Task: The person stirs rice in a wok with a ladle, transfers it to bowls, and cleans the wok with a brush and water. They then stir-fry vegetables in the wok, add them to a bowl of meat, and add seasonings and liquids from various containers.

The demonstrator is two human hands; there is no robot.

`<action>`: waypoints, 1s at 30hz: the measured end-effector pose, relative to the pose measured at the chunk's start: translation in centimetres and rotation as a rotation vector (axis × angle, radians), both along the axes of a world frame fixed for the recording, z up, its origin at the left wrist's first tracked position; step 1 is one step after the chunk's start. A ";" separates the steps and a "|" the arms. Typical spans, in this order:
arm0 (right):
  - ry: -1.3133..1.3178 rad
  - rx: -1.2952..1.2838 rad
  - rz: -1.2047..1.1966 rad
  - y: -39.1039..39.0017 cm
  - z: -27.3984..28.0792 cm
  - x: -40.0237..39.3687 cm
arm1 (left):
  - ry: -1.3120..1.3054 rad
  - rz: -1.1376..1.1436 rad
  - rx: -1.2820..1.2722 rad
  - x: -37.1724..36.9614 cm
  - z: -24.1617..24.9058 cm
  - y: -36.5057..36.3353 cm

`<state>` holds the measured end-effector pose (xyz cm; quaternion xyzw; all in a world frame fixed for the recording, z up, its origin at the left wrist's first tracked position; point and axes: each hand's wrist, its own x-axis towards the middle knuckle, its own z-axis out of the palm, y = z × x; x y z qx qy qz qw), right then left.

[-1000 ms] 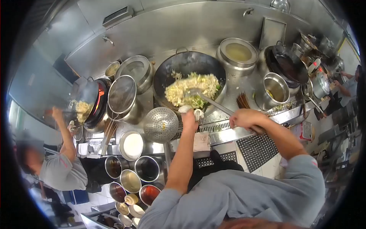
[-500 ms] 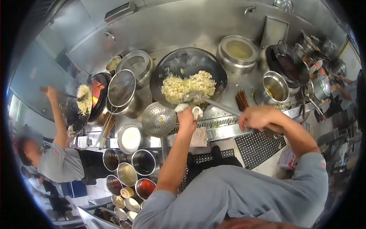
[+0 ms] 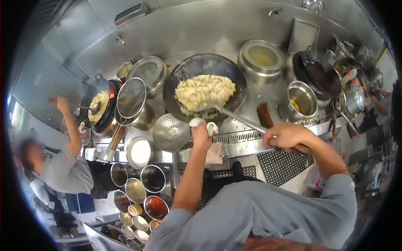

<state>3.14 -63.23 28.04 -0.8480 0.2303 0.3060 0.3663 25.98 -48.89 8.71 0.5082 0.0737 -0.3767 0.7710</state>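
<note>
A large black wok stands on the steel range, holding a heap of fried rice. At the wok's near edge, my left hand is closed round a folded white cloth; the part of the wok under the cloth is hidden. My right hand grips the wooden end of a long-handled ladle. The ladle's head lies against the near side of the rice, partly covered by grains. Just left of my left hand is a perforated steel strainer.
Lidded steel pots flank the wok. A bamboo brush and a steel pot stand to the right. Sauce containers fill the lower left. At the far left, a co-worker handles another wok of rice with a ladle.
The rice in my wok has gathered into one smoother heap, and the ladle's head has shifted slightly left. The co-worker's wok has come down level onto its burner.
</note>
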 end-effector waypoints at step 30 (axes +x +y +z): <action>-0.201 -0.146 0.077 2.0 -15.6 10.9 | -0.196 -0.010 0.088 9.4 -11.3 -4.1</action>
